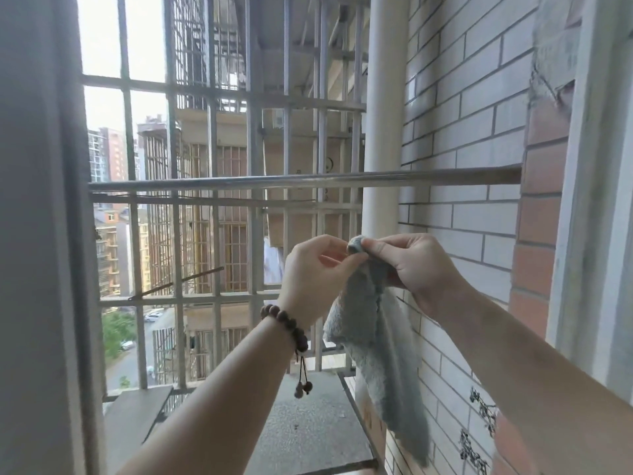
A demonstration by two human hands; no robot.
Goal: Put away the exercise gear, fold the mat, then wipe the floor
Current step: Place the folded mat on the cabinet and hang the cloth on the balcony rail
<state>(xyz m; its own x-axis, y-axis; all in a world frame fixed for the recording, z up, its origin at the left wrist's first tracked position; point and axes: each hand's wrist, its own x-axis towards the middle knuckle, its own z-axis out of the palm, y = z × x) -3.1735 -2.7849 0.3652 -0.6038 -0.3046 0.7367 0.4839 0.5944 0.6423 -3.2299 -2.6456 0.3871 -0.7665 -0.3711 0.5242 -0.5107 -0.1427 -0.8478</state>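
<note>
The person is standing at an open window and reaching both arms out into a barred balcony cage. The right hand point(416, 265) is pinching the top edge of a grey fleecy cloth point(380, 341) between thumb and fingertips, so the cloth is hanging down freely, its lower corner trailing toward the near right. The left hand point(317, 274), with a beaded bracelet point(287, 325) sitting on its wrist, is meeting the same top corner, thumb and forefinger closing on the bunched edge just beside the right hand's grip. Holding it by the top with two hands looks like a way of finding the corners and spreading the cloth flat.

Above and just beyond the hands, a metal rail point(305, 181) is running from left to right across the cage, ending at the brick wall point(459, 138) on the right. The cloth is hanging below this rail and is not touching it. Judging by the height of the grip, the person is either preparing to drape the cloth over the rail or collecting it for wiping; the view is not settling which. A stone ledge point(308, 426) is lying below the arms. No mat, exercise gear or indoor floor is showing here.
</note>
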